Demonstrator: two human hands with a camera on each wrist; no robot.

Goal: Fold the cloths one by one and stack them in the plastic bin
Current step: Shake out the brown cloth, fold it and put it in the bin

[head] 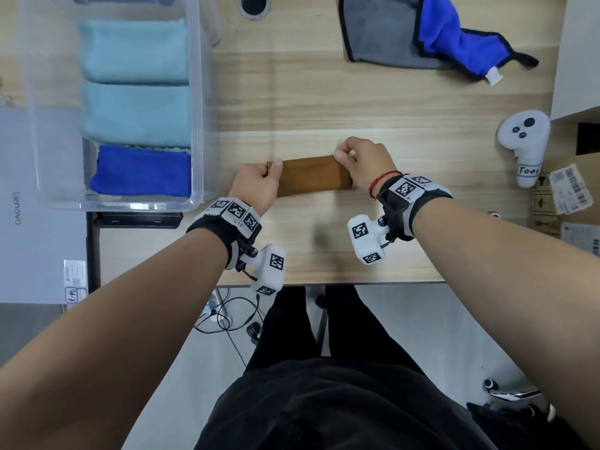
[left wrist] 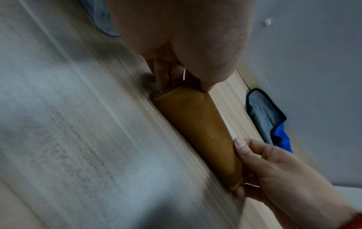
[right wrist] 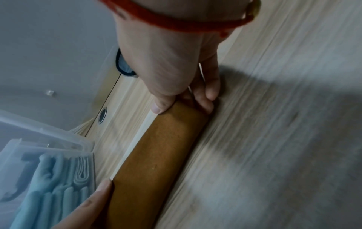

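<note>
A brown cloth (head: pixel 311 177) (left wrist: pixel 199 131) (right wrist: pixel 156 155), folded into a narrow strip, lies on the wooden table (head: pixel 324 102). My left hand (head: pixel 259 186) (left wrist: pixel 176 77) pinches its left end, thumb on top. My right hand (head: pixel 360 160) (right wrist: pixel 182 96) pinches its right end the same way, and shows in the left wrist view as the right hand (left wrist: pixel 264 167). At the left stands the clear plastic bin (head: pixel 198 92) (right wrist: pixel 58 139). Inside it are two folded light blue cloths (head: pixel 136 82) and a folded dark blue cloth (head: pixel 143 170).
A grey cloth (head: pixel 376 27) and a blue cloth with black edging (head: pixel 454 37) lie unfolded at the table's far right. A white controller (head: pixel 524 138) sits at the right edge beside cardboard boxes (head: pixel 568 190). A round cable hole (head: pixel 255 4) is at the back.
</note>
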